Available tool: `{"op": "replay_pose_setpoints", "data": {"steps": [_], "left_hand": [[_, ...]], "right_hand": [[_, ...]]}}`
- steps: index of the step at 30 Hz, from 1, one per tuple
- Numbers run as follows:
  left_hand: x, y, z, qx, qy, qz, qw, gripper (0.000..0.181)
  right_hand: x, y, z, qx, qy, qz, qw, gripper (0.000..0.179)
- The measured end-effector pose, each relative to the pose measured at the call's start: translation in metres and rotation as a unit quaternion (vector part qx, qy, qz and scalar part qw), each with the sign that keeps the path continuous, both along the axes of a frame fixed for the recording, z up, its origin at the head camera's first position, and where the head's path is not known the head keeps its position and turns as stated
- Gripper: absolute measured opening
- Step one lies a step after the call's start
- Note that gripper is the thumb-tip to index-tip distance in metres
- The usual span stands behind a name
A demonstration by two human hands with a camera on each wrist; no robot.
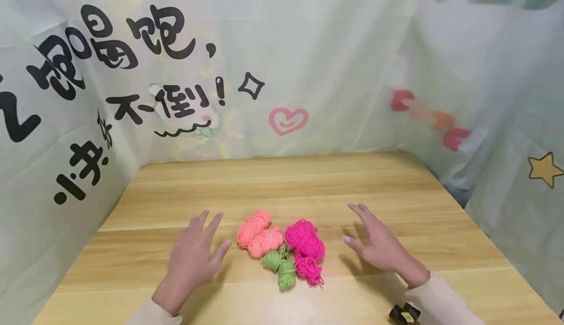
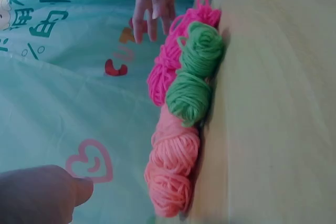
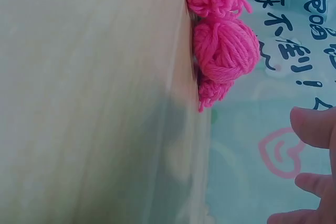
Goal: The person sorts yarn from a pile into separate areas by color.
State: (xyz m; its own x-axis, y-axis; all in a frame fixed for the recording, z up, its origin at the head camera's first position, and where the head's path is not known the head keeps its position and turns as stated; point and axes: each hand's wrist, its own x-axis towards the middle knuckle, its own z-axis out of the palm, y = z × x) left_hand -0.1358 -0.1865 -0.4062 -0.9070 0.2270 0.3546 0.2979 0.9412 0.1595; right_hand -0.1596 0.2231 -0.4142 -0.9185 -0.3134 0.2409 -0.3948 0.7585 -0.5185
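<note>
Head view, magenta yarn (image 1: 305, 241), seemingly lengthwise fore-aft

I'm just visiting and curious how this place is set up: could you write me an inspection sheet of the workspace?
Surface: pale wooden table, visible grain.
Job's things: orange yarn, pink yarn and green yarn, bunched together on the table.
Clutter: small black object beside the right sleeve, use unclear.
Hands: left hand and right hand on either side of the yarn, holding nothing.
Cables: nothing seen.
Surroundings: printed cloth with black writing, a heart and a star.
</note>
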Motion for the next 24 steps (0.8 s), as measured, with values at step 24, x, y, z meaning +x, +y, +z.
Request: {"op": "replay_pose_setpoints", "data": {"steps": [24], "left_hand": [[-0.036,0.040,0.004,0.261,-0.162,-0.149,0.9399,0.049]], "right_hand": [[-0.014,-0.013,-0.002,-0.168,-0.139,0.028,0.9755,0.056]]}}
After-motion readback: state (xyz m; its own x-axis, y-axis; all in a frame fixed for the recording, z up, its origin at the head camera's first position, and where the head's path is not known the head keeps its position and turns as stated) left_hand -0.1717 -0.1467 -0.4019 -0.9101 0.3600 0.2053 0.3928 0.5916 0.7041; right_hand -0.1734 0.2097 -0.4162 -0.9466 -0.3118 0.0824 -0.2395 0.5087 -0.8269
